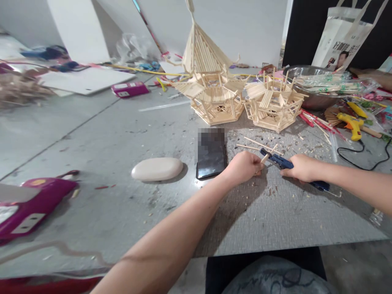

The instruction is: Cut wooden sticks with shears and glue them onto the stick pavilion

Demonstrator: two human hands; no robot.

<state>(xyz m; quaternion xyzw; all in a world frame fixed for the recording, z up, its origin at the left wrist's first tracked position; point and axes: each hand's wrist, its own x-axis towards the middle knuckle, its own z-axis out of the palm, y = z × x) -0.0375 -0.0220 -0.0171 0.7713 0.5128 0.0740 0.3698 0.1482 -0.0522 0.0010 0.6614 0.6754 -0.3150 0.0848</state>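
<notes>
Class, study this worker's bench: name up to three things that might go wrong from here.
1. The left hand grips the stick close to the blue tool's tip, so a slip might nip the fingers.
2. The glue gun's black cord loops near the right forearm, which could snag it.
3. The phone lies right beside the left wrist and might get knocked.

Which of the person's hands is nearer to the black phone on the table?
Left. The left hand is just to the right of the black phone; the right hand is farther right, beyond the left hand, gripping the blue tool.
</notes>
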